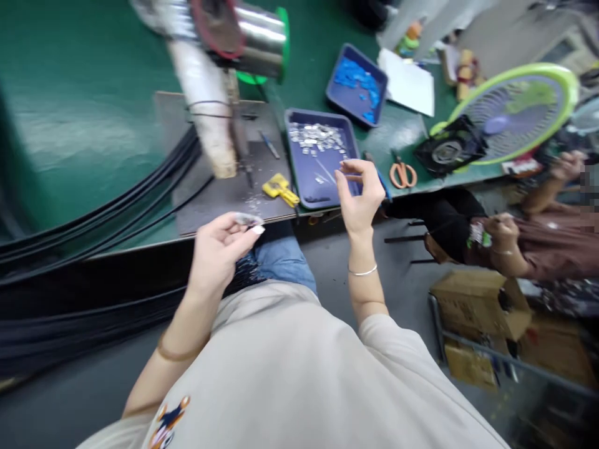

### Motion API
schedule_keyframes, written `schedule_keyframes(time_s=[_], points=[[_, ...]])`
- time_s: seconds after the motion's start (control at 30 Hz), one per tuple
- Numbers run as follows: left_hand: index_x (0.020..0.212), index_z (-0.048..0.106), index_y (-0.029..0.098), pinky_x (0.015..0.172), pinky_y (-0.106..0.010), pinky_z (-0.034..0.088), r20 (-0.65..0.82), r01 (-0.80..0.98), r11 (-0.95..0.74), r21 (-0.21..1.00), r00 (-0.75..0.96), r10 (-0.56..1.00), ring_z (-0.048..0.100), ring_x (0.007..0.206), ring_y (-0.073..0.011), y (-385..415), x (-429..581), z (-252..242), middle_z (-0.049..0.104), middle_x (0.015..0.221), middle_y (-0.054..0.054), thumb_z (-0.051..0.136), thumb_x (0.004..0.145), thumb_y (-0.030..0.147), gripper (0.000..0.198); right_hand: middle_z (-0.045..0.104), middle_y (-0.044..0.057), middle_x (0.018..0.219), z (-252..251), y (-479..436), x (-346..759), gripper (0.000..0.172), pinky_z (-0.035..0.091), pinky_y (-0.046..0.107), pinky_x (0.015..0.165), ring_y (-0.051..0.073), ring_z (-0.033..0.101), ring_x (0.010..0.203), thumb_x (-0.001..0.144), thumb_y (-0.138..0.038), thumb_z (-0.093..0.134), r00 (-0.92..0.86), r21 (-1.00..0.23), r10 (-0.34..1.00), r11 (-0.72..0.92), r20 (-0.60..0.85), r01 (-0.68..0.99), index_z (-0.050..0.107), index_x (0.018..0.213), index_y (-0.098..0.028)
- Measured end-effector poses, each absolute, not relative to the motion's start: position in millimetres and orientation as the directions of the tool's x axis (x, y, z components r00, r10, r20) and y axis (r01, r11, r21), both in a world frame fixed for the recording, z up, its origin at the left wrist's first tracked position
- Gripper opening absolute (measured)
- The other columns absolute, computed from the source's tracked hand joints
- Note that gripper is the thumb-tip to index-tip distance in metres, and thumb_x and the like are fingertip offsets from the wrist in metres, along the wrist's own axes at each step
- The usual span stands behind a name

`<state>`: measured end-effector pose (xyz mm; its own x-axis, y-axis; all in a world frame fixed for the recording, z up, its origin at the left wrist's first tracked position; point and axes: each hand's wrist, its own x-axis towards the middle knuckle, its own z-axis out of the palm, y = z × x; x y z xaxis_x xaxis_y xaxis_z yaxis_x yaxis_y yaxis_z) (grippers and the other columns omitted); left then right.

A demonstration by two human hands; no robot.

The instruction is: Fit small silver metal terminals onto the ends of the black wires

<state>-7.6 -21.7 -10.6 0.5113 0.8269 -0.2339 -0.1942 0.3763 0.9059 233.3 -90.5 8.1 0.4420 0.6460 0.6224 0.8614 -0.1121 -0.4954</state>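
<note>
My left hand [213, 252] is in front of the table edge, thumb and fingers pinched on a small clear-grey piece [248, 219] with a dark part; its exact kind is too blurred to tell. My right hand [362, 196] hovers over the near right side of a blue-purple tray [304, 184]. Its thumb and fingertips are curled close together, and whatever may be between them is too small to make out. Many small whitish clear pieces [318, 136] lie in that tray, with a thin pale strip. A yellow tool [281, 189] rests between the tray and my left hand.
A second tray [333, 93] holds blue pieces. Orange-handled scissors [402, 174], a green fan [515, 115] and white paper [409, 81] are to the right. Black cables [154, 181] run leftward. A wire spool [262, 37] stands behind. Another person [538, 243] sits at right.
</note>
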Motion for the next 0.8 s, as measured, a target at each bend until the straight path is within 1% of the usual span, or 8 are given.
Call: schedule_keyframes(time_s=[0.17,0.23,0.3,0.43,0.5,0.6,0.67,0.8], points=[[0.080,0.077,0.021,0.043,-0.018,0.034,-0.193,-0.186,0.286,0.940,0.403,0.895,0.045,0.051,-0.0027,-24,-4,-9,0.061,0.060,0.005,0.086,0.068,0.020,0.015,0.058,0.007,0.098,18,-157,284,0.027,0.056,0.039,0.078,0.018,0.064,0.090,0.100,-0.044,0.034,0.552,-0.548,-0.082,-0.309,0.830,0.777,0.049,0.108,-0.023],[0.080,0.078,0.022,0.044,-0.020,0.037,-0.189,-0.172,0.271,0.947,0.381,0.905,0.049,0.054,-0.0043,-27,-3,-7,0.064,0.063,0.005,0.086,0.068,0.022,0.015,0.055,0.013,0.113,22,-197,320,0.038,0.054,0.046,0.086,0.025,0.062,0.107,0.100,-0.044,0.020,0.519,-0.570,-0.246,-0.463,0.819,0.679,0.041,0.121,-0.021],[0.081,0.078,0.023,0.044,-0.021,0.039,-0.187,-0.153,0.260,0.953,0.375,0.908,0.052,0.058,-0.0060,-29,-2,-7,0.066,0.066,0.005,0.086,0.069,0.023,0.015,0.049,0.020,0.127,23,-237,356,0.044,0.044,0.052,0.104,0.029,0.053,0.124,0.099,-0.040,0.014,0.489,-0.568,-0.302,-0.549,0.819,0.613,0.038,0.127,-0.017],[0.081,0.077,0.023,0.046,-0.022,0.039,-0.174,-0.134,0.239,0.962,0.376,0.910,0.052,0.059,-0.0062,-30,-2,-8,0.066,0.067,0.005,0.083,0.071,0.021,0.012,0.045,0.018,0.145,18,-295,414,0.038,0.016,0.050,0.121,0.030,0.032,0.143,0.097,-0.029,0.030,0.568,-0.451,-0.064,-0.683,0.820,0.574,0.053,0.127,-0.020],[0.080,0.077,0.023,0.045,-0.022,0.037,-0.171,-0.128,0.235,0.964,0.381,0.909,0.049,0.056,-0.0053,-31,-3,-9,0.063,0.064,0.006,0.082,0.073,0.020,0.009,0.039,0.013,0.154,14,-312,434,0.036,0.013,0.053,0.121,0.031,0.026,0.147,0.095,-0.028,0.045,0.730,-0.370,0.152,-0.782,0.667,0.502,0.056,0.129,-0.025],[0.080,0.076,0.022,0.043,-0.022,0.032,-0.165,-0.125,0.233,0.964,0.402,0.901,0.045,0.053,-0.0039,-31,-3,-9,0.057,0.060,0.006,0.079,0.076,0.019,0.006,0.042,0.017,0.152,10,-327,455,0.032,0.025,0.055,0.119,0.032,0.038,0.140,0.093,-0.028,0.055,0.794,-0.325,0.225,-0.823,0.564,0.465,0.062,0.123,-0.021],[0.079,0.075,0.021,0.043,-0.020,0.030,-0.167,-0.136,0.241,0.961,0.409,0.897,0.044,0.051,-0.0027,-31,-3,-8,0.055,0.058,0.006,0.079,0.075,0.019,0.006,0.053,0.013,0.142,13,-331,461,0.028,0.042,0.049,0.111,0.024,0.053,0.125,0.094,-0.035,0.056,0.797,-0.297,0.290,-0.817,0.530,0.494,0.063,0.119,-0.022],[0.076,0.076,0.018,0.043,-0.015,0.034,-0.188,-0.164,0.269,0.949,0.390,0.902,0.046,0.050,-0.0018,-32,-1,-6,0.059,0.059,0.005,0.082,0.069,0.016,0.009,0.064,0.007,0.118,31,-318,441,0.029,0.054,0.033,0.090,0.014,0.062,0.101,0.097,-0.043,0.050,0.696,-0.232,0.577,-0.674,0.429,0.702,0.061,0.115,-0.024]])
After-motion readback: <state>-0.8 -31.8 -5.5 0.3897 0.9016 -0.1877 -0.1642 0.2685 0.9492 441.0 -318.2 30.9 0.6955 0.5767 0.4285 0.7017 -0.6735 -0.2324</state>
